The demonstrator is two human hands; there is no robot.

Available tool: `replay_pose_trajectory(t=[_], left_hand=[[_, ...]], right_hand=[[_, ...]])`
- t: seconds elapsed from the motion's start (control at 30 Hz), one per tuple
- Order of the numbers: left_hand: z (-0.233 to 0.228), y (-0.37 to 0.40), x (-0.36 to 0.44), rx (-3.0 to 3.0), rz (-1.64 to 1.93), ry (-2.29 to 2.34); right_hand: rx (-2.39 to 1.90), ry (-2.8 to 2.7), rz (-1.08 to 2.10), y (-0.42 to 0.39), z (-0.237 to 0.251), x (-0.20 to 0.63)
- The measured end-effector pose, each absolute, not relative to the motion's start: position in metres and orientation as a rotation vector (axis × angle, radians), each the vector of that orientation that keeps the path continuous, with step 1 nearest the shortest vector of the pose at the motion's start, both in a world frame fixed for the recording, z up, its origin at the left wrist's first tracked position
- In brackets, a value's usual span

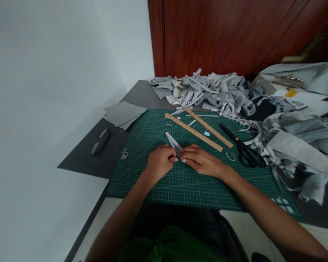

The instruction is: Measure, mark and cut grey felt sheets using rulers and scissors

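A narrow light-grey strip of fabric (173,141), seemingly folded into a thin V, points away from me above the green cutting mat (196,189). Its near end lies between my two hands. My left hand (161,160) is closed, with thumb and forefinger pinched on that end. From the other side my right hand (198,159) closes on it, fingers bent and pressed down. The fingers hide the near part of the strip. Beyond the hands lie two wooden rulers, a nearer ruler (194,132) and a farther ruler (209,127).
Black scissors (243,147) lie right of the rulers. A heap of grey fabric scraps (207,91) covers the back, with more scraps (300,145) at the right. Flat grey sheets (123,112) and eyeglasses (100,142) lie left. A white box (300,89) stands back right.
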State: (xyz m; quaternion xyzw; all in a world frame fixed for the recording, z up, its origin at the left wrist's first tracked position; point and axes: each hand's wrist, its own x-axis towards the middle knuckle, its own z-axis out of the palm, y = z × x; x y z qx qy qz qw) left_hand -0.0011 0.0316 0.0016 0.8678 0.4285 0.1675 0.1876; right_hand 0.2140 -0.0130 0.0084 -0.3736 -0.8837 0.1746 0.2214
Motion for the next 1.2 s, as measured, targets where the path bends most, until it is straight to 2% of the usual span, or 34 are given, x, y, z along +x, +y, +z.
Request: replay_pose_trajectory(t=[0.13,0.3,0.4,0.53,0.97,1.2], left_hand=[[0.003,0.029,0.001,2.517,0.476,1.167],[0.006,0.022,0.008,2.661,0.564,1.038],[0.004,0.021,0.009,2.669,0.513,0.872],[0.001,0.024,0.008,2.685,0.436,0.879],[0.001,0.027,0.008,2.783,0.44,0.985],[-0.002,0.013,0.006,2.798,0.427,0.555]], right_hand=[[-1.081,-2.477,0.4,-0.009,0.006,0.226],[-1.106,-2.327,0.514,-0.008,0.002,0.228],[-1.156,-2.262,0.625,-0.008,0.005,0.231],[-1.12,-2.268,0.686,-0.007,0.011,0.239],[-1.353,-2.4,0.463,-0.01,0.016,0.246],[-1.299,-2.416,0.431,-0.008,0.012,0.24]])
